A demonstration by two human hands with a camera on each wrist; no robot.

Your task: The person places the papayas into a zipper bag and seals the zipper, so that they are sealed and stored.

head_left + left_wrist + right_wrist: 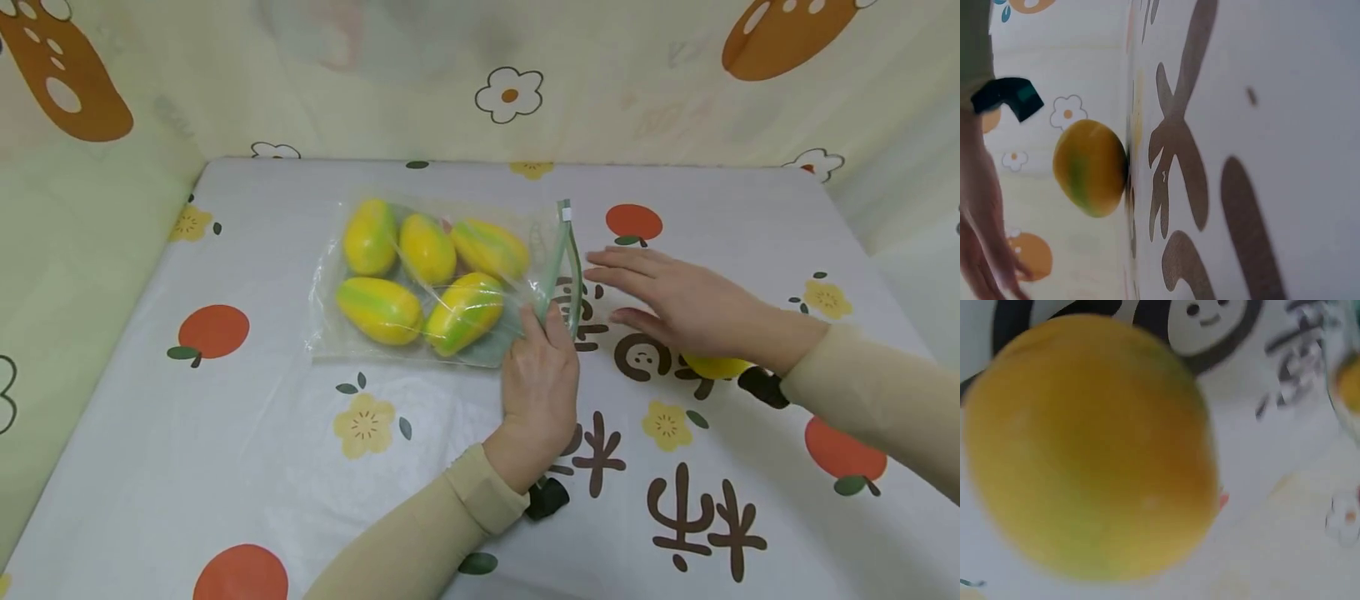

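Observation:
A clear zip bag (324, 337) lies flat on the table with several yellow-green mangoes (378, 310) inside. Its green-edged mouth faces right and gapes, with a white slider (566, 214) at the far end. My left hand (542, 379) grips the near side of that mouth between fingers and thumb. To the right, my right hand (697, 304) is held with fingers extended toward the opening, holding nothing. Under its wrist sits a loose mango (716, 367), mostly hidden in the head view. The same mango (1091, 450) fills much of the right wrist view.
A pale printed tablecloth (285, 467) with fruit, flowers and dark lettering covers the table. Cream patterned curtains (420, 100) hang behind it and at the sides. A black wrist strap piece (547, 498) shows by the left cuff, another (763, 387) by the right.

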